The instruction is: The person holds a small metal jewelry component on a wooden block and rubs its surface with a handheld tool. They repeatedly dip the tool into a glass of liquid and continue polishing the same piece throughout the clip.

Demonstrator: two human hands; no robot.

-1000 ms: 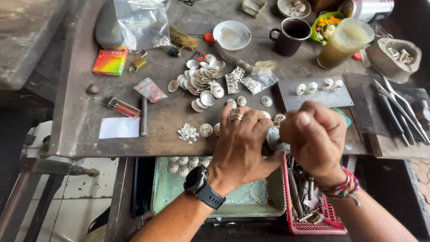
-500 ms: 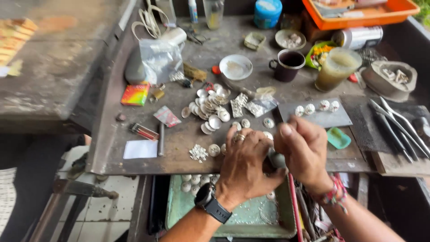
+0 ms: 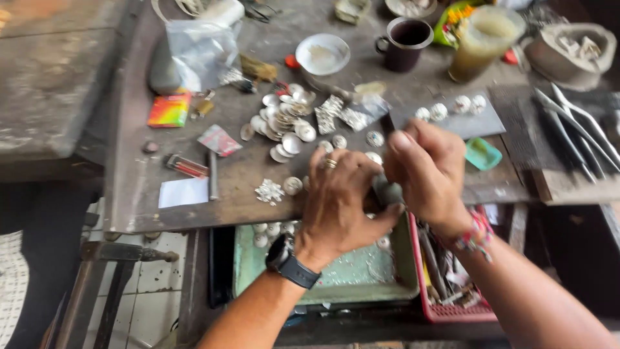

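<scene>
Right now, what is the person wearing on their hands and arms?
Both forearms are bare, no sleeves in view. The left hand has a gold-coloured ring on one finger and a dark smartwatch on a dark grey strap at the wrist. The right hand has no ring that shows; its wrist carries a multicoloured woven bracelet, mostly red and pink.

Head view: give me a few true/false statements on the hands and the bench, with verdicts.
1. Both hands, left hand and right hand, close together around a small grey piece. True.
2. The left wrist wears a dark watch. True.
3. The dark mug lies on its side. False: it stands upright.
4. The green tray sits on top of the bench. False: it sits below the bench edge.
5. The silver discs lie piled on the wooden bench. True.
</scene>
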